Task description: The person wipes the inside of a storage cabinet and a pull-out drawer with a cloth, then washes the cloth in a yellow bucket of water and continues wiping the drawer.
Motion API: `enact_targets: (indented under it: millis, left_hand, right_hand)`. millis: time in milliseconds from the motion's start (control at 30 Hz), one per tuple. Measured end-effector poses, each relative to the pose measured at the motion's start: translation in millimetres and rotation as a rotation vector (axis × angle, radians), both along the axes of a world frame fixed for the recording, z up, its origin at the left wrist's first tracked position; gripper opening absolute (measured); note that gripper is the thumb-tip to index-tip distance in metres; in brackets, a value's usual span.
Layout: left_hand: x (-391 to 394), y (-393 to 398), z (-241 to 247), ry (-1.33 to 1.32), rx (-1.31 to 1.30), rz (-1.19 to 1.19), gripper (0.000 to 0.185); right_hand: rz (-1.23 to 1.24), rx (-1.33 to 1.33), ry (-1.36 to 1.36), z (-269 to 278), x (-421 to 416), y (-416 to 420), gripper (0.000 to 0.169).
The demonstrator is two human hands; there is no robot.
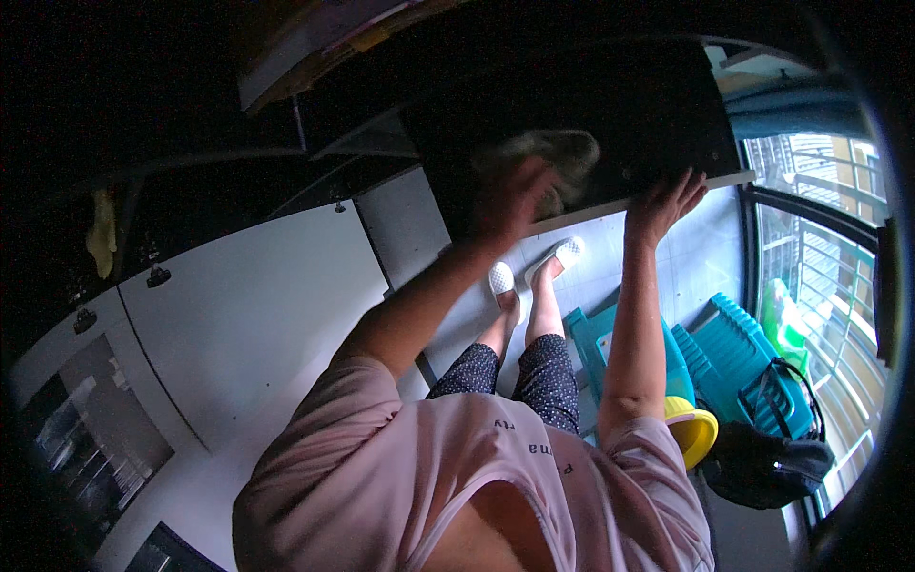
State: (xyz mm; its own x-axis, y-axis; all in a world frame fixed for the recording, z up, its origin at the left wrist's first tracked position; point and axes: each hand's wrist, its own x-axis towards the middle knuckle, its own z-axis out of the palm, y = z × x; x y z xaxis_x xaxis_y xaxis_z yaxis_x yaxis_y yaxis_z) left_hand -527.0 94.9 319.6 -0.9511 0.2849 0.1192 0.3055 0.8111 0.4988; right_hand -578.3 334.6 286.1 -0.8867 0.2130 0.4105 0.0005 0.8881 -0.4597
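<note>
My left hand [518, 196] is over a dark board or shelf surface [643, 107], on a pale, crumpled cloth [572, 146]. Motion blur and dim light hide how its fingers hold the cloth. My right hand [661, 207] rests on the pale front edge [729, 179] of that same dark surface, fingers spread and holding nothing. Below this edge, my feet in white shoes [570, 250] stand on the light tiled floor [686, 264].
To the left are large white panels [264, 307] with black clips. On the right, teal plastic containers [736, 357], a yellow bucket-like container [704, 432], a black bag [765, 465] and a green plastic bag [783, 329] sit beside a barred window [815, 257]. A pale-edged object [307, 64] hangs overhead.
</note>
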Motion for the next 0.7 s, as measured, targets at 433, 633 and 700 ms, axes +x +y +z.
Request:
enact_targets:
  millis: [433,633,700]
  left_hand:
    - [-159.2,33.4,-35.9,-0.02,-0.129,0.416,0.043]
    - [-119.9,44.7,-6.3,-0.173,0.051,-0.101,0.061]
    - [-125.5,12.0,4.1,-0.249,-0.024,0.233,0.063]
  right_hand:
    - [-0.036,-0.122,-0.032,12.4,-2.2,-16.3,0.066]
    - [-0.064,-0.145,-0.063,23.0,-1.2,-5.9,0.068]
    - [-0.095,-0.186,-0.087,21.8,-2.0,-7.1,0.071]
